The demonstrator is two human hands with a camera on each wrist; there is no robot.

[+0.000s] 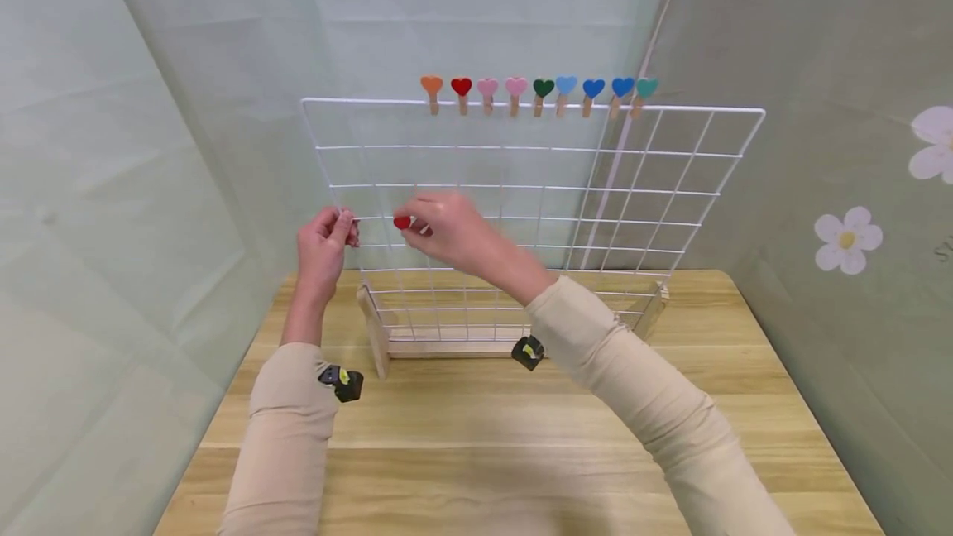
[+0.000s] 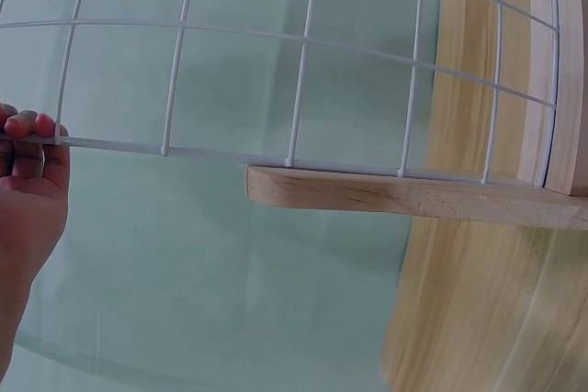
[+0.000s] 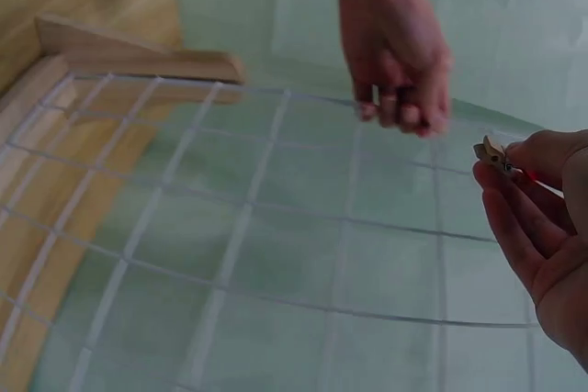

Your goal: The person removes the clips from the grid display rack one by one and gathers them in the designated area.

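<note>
Pinching a red heart clip, the right hand hovers before the wire grid.

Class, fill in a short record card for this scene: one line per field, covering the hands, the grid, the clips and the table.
Left hand: pinches the left edge of the white wire grid
Right hand: pinches a red heart clip in front of the grid
Grid: upright in a wooden stand
Row of clips: nine heart clips on the grid's top wire, orange at the left, teal at the right
Table: light wood; the stand rests on it
</note>
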